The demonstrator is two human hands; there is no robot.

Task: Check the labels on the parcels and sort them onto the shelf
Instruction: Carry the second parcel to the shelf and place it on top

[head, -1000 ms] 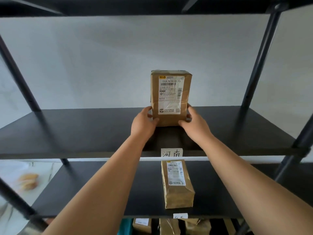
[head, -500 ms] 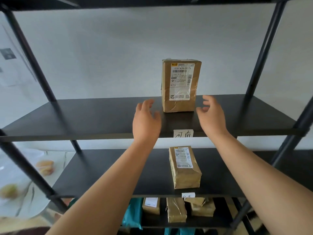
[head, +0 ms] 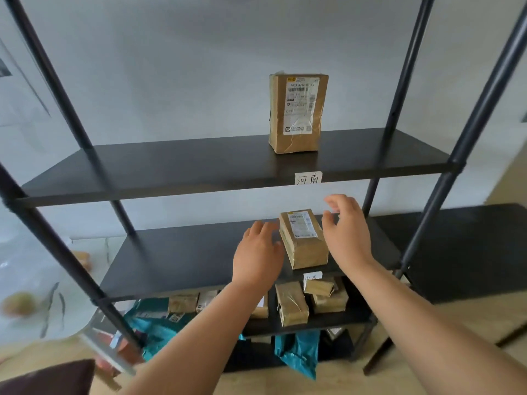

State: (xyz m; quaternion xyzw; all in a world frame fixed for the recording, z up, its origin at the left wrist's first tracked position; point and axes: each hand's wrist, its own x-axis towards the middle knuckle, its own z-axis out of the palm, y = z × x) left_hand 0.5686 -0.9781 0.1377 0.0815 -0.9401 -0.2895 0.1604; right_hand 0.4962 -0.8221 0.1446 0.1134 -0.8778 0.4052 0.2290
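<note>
We see one parcel [head: 298, 112] standing upright on the upper shelf [head: 199, 169], above a paper tag [head: 308, 178] with handwritten characters, so we judge this one as sorted. A second parcel [head: 303, 239] lies flat on the middle shelf [head: 185, 258], label upward, just behind another tag [head: 312, 276] that is partly hidden; it seems sorted too. Our left hand [head: 256, 258] and right hand [head: 348, 238] are both empty, fingers spread and loose, and hang in front of the middle shelf on either side of the second parcel; we cannot tell if they touch it. On the bottom shelf [head: 313, 323] several brown parcels [head: 291, 306] stand in a loose group, and teal bags [head: 299, 352] lie around and below them. We cannot tell whether those are already placed or still wait for checking. In our judgement the task is in an early part: two parcels have their place, and many more are probably left.
</note>
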